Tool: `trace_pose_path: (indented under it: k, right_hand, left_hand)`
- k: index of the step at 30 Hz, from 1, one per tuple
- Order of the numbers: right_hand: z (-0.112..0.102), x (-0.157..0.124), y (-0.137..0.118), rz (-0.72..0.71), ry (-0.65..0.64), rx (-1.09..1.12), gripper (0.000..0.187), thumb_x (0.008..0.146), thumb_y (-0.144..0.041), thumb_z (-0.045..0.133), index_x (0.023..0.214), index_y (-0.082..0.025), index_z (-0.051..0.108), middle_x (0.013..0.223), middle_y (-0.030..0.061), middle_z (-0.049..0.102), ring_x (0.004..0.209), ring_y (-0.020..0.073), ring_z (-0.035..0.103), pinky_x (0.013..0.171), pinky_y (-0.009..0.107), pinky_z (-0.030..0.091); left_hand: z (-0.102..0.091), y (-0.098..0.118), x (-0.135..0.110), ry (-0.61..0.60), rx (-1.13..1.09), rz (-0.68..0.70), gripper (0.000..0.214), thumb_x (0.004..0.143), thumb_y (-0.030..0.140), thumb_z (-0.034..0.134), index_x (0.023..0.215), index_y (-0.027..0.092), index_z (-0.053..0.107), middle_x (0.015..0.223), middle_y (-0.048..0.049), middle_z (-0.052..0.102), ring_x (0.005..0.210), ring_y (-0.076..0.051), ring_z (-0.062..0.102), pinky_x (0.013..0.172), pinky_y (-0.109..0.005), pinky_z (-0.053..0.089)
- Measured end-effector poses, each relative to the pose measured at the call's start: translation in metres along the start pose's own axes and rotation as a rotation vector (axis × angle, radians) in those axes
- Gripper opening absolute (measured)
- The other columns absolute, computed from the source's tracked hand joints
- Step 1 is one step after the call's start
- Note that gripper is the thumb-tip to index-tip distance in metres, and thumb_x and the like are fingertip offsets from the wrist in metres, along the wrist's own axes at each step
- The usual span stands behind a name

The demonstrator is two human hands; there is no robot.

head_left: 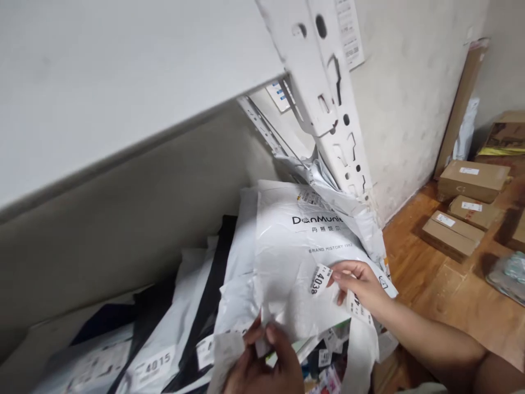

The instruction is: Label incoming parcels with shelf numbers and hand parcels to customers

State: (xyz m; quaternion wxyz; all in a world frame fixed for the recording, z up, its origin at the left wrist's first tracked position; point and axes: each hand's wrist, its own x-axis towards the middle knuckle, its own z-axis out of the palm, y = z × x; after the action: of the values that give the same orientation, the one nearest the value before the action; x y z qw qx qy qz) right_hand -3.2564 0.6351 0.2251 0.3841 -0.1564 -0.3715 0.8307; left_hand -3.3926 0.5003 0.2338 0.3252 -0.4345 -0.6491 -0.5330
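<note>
The person's right hand [361,284] is pinched on a white label [320,278] printed 4038, held in front of a large white bag [287,262] marked DanMunie; I can't tell whether label and bag touch. A strip of labels [361,350] hangs below that hand. The left hand [266,364], apart from the right and nearer, has thumb and finger closed on white plastic at the bag's lower edge.

The bag leans at the right end of a row of packages. Just to its left are more white mailers and a black bag [211,282]; further left, a pale package carries a label reading 4015 [158,365]. Small packets [326,377] show below, between the hands.

A white shelf [123,82] spans overhead on the left, meeting a slotted white post [342,120]. Beyond it, on the right, cardboard boxes [453,235] sit on the wooden floor [435,290], and a tall carton [463,109] leans at the far wall.
</note>
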Motion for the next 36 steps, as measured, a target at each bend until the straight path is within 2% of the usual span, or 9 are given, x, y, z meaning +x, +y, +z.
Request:
trace_pose_path:
  k: [3, 6, 10, 17, 25, 29, 32, 34, 36]
  right_hand:
    - [0.000, -0.001, -0.010, 0.009, -0.009, -0.112, 0.043, 0.057, -0.054, 0.085, 0.064, -0.017, 0.063, 0.056, -0.0052, 0.057, 0.045, 0.0081, 0.049, 0.043, 0.023, 0.045]
    - [0.001, -0.001, -0.031, 0.003, -0.167, -0.344, 0.037, 0.054, -0.041, 0.088, 0.064, -0.016, 0.062, 0.055, -0.0075, 0.052, 0.050, 0.0067, 0.046, 0.047, 0.021, 0.037]
    - [0.009, 0.001, -0.067, -0.021, -0.465, -0.674, 0.023, 0.061, -0.026, 0.083, 0.069, -0.016, 0.065, 0.062, -0.0067, 0.055, 0.059, 0.0077, 0.050, 0.056, 0.022, 0.037]
    - [0.025, 0.007, -0.090, -0.141, -0.667, -1.021, 0.014, 0.071, -0.018, 0.078, 0.077, -0.015, 0.067, 0.067, -0.0052, 0.058, 0.065, 0.0106, 0.055, 0.065, 0.024, 0.042]
    - [0.031, 0.008, -0.085, -0.164, -0.651, -1.092, 0.015, 0.072, -0.019, 0.078, 0.079, -0.015, 0.065, 0.070, -0.0051, 0.057, 0.066, 0.0101, 0.054, 0.065, 0.024, 0.041]
    - [0.018, 0.003, -0.082, -0.176, -0.691, -0.855, 0.023, 0.070, -0.027, 0.080, 0.084, -0.017, 0.065, 0.078, -0.0034, 0.060, 0.072, 0.0104, 0.056, 0.067, 0.024, 0.043]
    - [0.005, -0.009, -0.070, -0.241, -0.571, -0.533, 0.045, 0.069, -0.036, 0.082, 0.106, -0.022, 0.061, 0.085, -0.0046, 0.057, 0.062, 0.0064, 0.051, 0.056, 0.021, 0.040]
    - [0.001, -0.024, -0.059, -0.293, -0.444, -0.362, 0.063, 0.072, -0.044, 0.080, 0.124, -0.027, 0.049, 0.084, -0.0071, 0.053, 0.051, 0.0035, 0.042, 0.049, 0.020, 0.035]
    - [0.005, -0.042, -0.047, -0.349, -0.334, -0.304, 0.077, 0.075, -0.048, 0.077, 0.136, -0.030, 0.034, 0.082, -0.0078, 0.055, 0.048, 0.0036, 0.040, 0.047, 0.020, 0.034]
  left_hand:
    - [0.008, 0.003, 0.004, 0.019, 0.038, 0.199, 0.039, 0.070, 0.004, 0.069, 0.093, 0.022, 0.043, 0.084, -0.0009, 0.064, 0.075, -0.016, 0.068, 0.060, -0.029, 0.058]
    - [0.011, 0.012, 0.006, 0.024, 0.037, 0.137, 0.035, 0.072, 0.005, 0.065, 0.093, 0.020, 0.043, 0.079, -0.0010, 0.061, 0.074, -0.017, 0.068, 0.056, -0.027, 0.057]
    - [0.014, 0.021, 0.006, 0.041, 0.007, 0.076, 0.031, 0.073, 0.006, 0.063, 0.094, 0.018, 0.044, 0.083, -0.0042, 0.062, 0.076, -0.017, 0.068, 0.057, -0.028, 0.057]
    - [0.015, 0.019, 0.003, 0.024, -0.081, 0.088, 0.025, 0.076, 0.003, 0.060, 0.095, 0.015, 0.049, 0.085, -0.0045, 0.061, 0.082, -0.020, 0.069, 0.067, -0.032, 0.057]
    - [0.016, 0.022, 0.002, -0.006, -0.123, 0.042, 0.018, 0.081, 0.004, 0.057, 0.095, 0.014, 0.053, 0.089, -0.0076, 0.062, 0.084, -0.020, 0.068, 0.071, -0.033, 0.057]
    - [0.004, 0.029, 0.006, -0.021, -0.192, 0.028, 0.034, 0.082, 0.011, 0.061, 0.113, 0.015, 0.048, 0.100, -0.0088, 0.060, 0.091, -0.021, 0.067, 0.076, -0.037, 0.058]
    - [-0.015, 0.044, 0.014, -0.044, 0.014, 0.236, 0.046, 0.080, 0.018, 0.068, 0.123, 0.020, 0.054, 0.124, -0.0159, 0.050, 0.120, -0.029, 0.053, 0.093, -0.048, 0.050]
    - [-0.026, 0.053, 0.021, -0.036, 0.225, 0.537, 0.037, 0.075, 0.020, 0.075, 0.110, 0.024, 0.067, 0.123, -0.0143, 0.048, 0.129, -0.031, 0.038, 0.102, -0.047, 0.041]
    - [-0.032, 0.059, 0.028, -0.029, 0.297, 0.822, 0.030, 0.067, 0.022, 0.083, 0.095, 0.028, 0.073, 0.112, -0.0110, 0.052, 0.126, -0.029, 0.035, 0.105, -0.041, 0.035]
